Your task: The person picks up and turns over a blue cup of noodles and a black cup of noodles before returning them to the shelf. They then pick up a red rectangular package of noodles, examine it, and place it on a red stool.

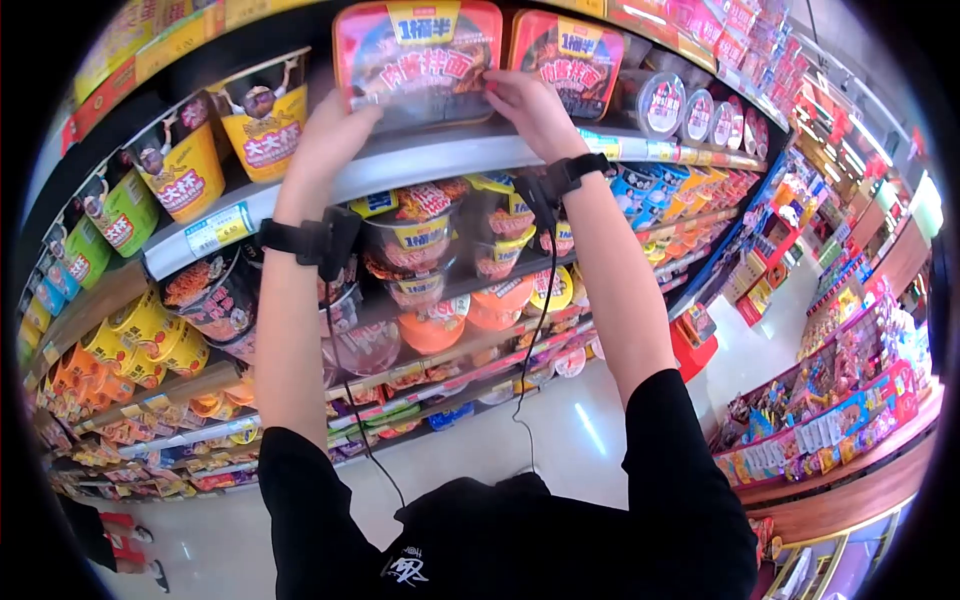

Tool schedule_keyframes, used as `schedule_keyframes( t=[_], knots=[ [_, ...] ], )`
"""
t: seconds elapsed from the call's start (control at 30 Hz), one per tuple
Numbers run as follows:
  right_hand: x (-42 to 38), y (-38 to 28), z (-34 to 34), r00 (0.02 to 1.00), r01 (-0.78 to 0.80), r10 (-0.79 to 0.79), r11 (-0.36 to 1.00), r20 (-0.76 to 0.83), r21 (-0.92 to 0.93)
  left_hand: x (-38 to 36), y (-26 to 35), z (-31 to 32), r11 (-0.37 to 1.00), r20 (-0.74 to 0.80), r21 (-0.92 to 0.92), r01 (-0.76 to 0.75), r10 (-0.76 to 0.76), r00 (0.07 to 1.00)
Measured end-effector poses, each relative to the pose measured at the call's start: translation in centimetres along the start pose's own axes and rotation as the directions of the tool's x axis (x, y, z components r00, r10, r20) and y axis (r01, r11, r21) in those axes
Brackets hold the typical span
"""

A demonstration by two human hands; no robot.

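Observation:
Both hands are raised to an upper shelf around a red noodle box [418, 62] with a clear lower front. My left hand [335, 130] grips the box at its lower left corner, its fingers partly hidden. At the right edge, my right hand [525, 105] has thumb and fingers closed on the same box. A second red box [568, 65] of the same kind stands just to the right, behind my right hand. Yellow cups [262, 125] stand left of my left hand. Each wrist wears a black strap with a device and cable.
The silver shelf edge [430, 158] runs below my hands. Lower shelves hold cups and bowls, including an orange bowl [435, 325]. Round-lidded cups [660, 105] stand at right. Another person's legs [125, 540] show at lower left. A snack display [830, 420] stands at right.

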State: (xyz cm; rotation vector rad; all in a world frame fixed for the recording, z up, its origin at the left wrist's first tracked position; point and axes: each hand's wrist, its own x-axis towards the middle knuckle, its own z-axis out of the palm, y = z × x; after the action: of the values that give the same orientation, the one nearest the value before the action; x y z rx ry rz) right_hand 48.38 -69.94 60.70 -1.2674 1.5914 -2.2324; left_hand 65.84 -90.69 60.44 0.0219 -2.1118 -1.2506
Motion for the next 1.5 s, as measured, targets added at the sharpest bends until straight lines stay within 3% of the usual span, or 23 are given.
schedule_keyframes(
  t=[0.03, 0.07, 0.2, 0.33, 0.37, 0.47, 0.53, 0.63, 0.73, 0.77, 0.8, 0.93, 1.03, 1.07, 1.13, 1.2, 1.33, 1.37, 1.4, 1.5],
  knots=[
    [0.2, -0.1, 0.0, 1.000, -0.003, 0.003, 0.998, 0.009, -0.059, -0.3, 0.7, 0.2, 0.998, -0.052, 0.050, -0.040, 0.042, 0.998],
    [-0.4, -1.1, 0.8, 0.994, -0.101, 0.105, 0.988, -0.030, 0.117, -0.5, 0.9, 0.4, 0.999, -0.079, -0.010, -0.052, 0.051, 0.996],
    [-2.6, -4.1, 2.6, 0.994, -0.080, 0.083, 0.996, 0.077, -0.040, -0.3, 1.1, -0.1, 0.997, -0.110, 0.031, -0.063, 0.066, 0.992],
    [-2.0, -2.6, 1.3, 0.997, -0.053, 0.047, 0.993, 0.058, 0.108, -0.9, 1.9, -0.1, 0.997, -0.088, 0.006, -0.083, 0.083, 0.993],
    [-2.4, -2.6, 1.1, 0.985, 0.136, -0.118, 0.980, 0.122, -0.145, -1.2, 2.4, 0.0, 0.997, -0.085, 0.027, -0.077, 0.079, 0.993],
    [-4.2, -4.3, 2.2, 0.991, 0.119, -0.120, 0.993, 0.061, 0.014, -2.0, 3.6, -0.1, 0.995, -0.069, 0.051, -0.080, 0.084, 0.994],
    [-4.5, -4.6, 2.1, 0.992, 0.126, -0.125, 0.992, 0.032, -0.010, -2.1, 3.6, -0.4, 0.993, -0.042, 0.075, -0.086, 0.090, 0.995],
    [-5.2, -5.2, 1.6, 0.985, 0.170, -0.167, 0.980, 0.035, -0.106, -3.1, 4.4, -0.7, 0.995, -0.019, -0.036, -0.091, 0.090, 0.996],
    [-5.9, -5.2, 1.0, 0.981, 0.191, -0.191, 0.967, 0.015, -0.166, -5.1, 5.6, -0.5, 0.988, -0.068, -0.004, -0.157, 0.157, 0.985],
    [-7.1, -6.1, 1.6, 0.991, 0.132, -0.135, 0.986, -0.017, -0.098, -6.1, 6.4, -0.3, 0.971, -0.107, 0.186, -0.151, 0.173, 0.979],
    [-8.3, -6.7, 2.2, 0.996, 0.072, -0.074, 0.997, -0.046, -0.028, -6.9, 6.8, -0.2, 0.960, -0.116, 0.223, -0.168, 0.197, 0.973],
    [-12.1, -8.4, 3.3, 0.994, 0.000, -0.010, 0.996, -0.109, -0.093, -10.3, 7.7, 0.5, 0.936, -0.159, 0.267, -0.228, 0.276, 0.948],
    [-16.4, -9.3, 4.2, 0.988, 0.020, -0.069, 0.945, -0.138, -0.327, -13.5, 8.2, 1.1, 0.941, -0.237, 0.207, -0.267, 0.313, 0.920],
    [-17.9, -9.5, 4.8, 0.984, 0.010, -0.080, 0.917, -0.160, -0.399, -14.4, 7.2, 1.2, 0.914, -0.261, 0.288, -0.287, 0.363, 0.894],
    [-21.0, -9.0, 5.5, 0.975, 0.106, -0.177, 0.905, -0.137, -0.413, -17.2, 8.1, 1.5, 0.987, -0.266, 0.078, -0.140, 0.156, 0.951],
    [-23.8, -7.6, 5.4, 0.971, 0.030, -0.094, 0.960, -0.220, -0.279, -19.5, 5.8, 2.3, 0.965, -0.260, 0.175, -0.197, 0.238, 0.936],
    [-30.3, -3.2, 4.5, 0.933, -0.163, 0.059, 0.949, -0.355, -0.271, -25.1, 2.1, 6.1, 0.985, -0.272, -0.159, 0.074, -0.115, 0.955],
    [-31.5, -2.1, 4.0, 0.939, -0.168, 0.027, 0.907, -0.344, -0.387, -26.4, 1.5, 7.2, 0.959, -0.289, -0.253, 0.126, -0.199, 0.936],
    [-33.1, -1.9, 4.1, 0.909, -0.229, 0.118, 0.943, -0.399, -0.243, -27.9, 1.0, 7.9, 0.953, -0.234, -0.235, 0.189, -0.245, 0.941],
    [-37.1, -1.6, 2.0, 0.916, -0.288, 0.181, 0.918, -0.359, -0.272, -31.9, 0.0, 10.0, 0.919, -0.128, -0.233, 0.318, -0.353, 0.927]
  ],
)
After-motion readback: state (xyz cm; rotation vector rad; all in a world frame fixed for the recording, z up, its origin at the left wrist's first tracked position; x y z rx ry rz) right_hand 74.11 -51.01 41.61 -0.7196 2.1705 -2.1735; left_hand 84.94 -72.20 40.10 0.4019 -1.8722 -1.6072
